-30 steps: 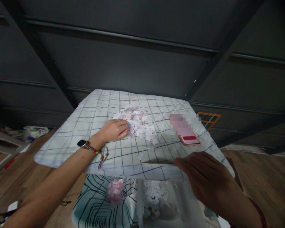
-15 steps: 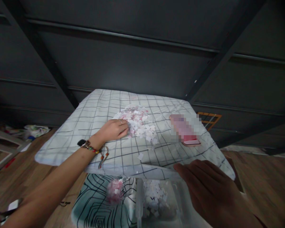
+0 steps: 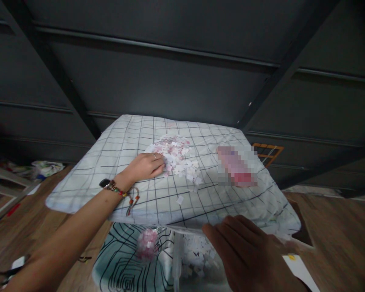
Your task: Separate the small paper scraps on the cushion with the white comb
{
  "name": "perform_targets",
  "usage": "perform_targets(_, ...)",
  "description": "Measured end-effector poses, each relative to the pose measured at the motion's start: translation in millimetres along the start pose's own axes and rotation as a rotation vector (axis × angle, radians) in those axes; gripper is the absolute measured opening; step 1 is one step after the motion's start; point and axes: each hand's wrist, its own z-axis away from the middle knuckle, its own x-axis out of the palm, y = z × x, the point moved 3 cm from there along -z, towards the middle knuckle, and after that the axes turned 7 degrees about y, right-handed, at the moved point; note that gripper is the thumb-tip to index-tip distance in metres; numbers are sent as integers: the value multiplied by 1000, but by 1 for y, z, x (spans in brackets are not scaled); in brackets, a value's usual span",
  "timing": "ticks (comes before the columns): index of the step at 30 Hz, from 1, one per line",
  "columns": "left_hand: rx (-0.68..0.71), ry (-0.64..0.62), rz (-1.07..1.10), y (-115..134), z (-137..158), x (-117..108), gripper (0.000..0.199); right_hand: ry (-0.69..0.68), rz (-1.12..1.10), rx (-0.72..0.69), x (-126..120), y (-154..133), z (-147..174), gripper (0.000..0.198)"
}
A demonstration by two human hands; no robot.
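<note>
At far left, a watch (image 3: pixel 104 183) with a dark, rounded face and a beaded bracelet (image 3: pixel 121 193) with hanging cords encircle the left wrist. Below, smooth teal fabric (image 3: pixel 117 263) with black angular line-work bears a pink bundle (image 3: pixel 147 243), glossy and irregular in outline. The left hand (image 3: pixel 149 166) rests, fingers bent, against the near-left edge of a heap of paper pieces (image 3: pixel 178 156): flat, matt white and pink chips, loosely layered. Its fingertips are hidden; the state of its grip cannot be told. The heap lies on a table (image 3: pixel 91 170) covered in creased white cloth with a dark grid. Below the front edge, a clear plastic container (image 3: pixel 177 259) holds loose paper chips (image 3: pixel 197 253). At right, a flat pink phone (image 3: pixel 235 168), partly pixelated, lies on the cloth. The right hand (image 3: pixel 240 247) is over the container, fingers together, back uppermost; its grip is concealed and cannot be told.
</note>
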Motion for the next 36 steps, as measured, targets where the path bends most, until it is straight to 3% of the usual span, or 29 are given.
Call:
perform_targets(9,-5,22,-6,-1,0,0,31,0,-44,93,10,2,11,33)
perform_targets(20,-10,24,6,-1,-1,-1,33,176,177,220,-20,49,26,18)
perform_targets(28,-12,38,5,0,0,-1,32,190,320,258,-25,49,31,21)
perform_targets(36,-30,4,15,0,0,-2,31,224,302,252,-24,49,20,23)
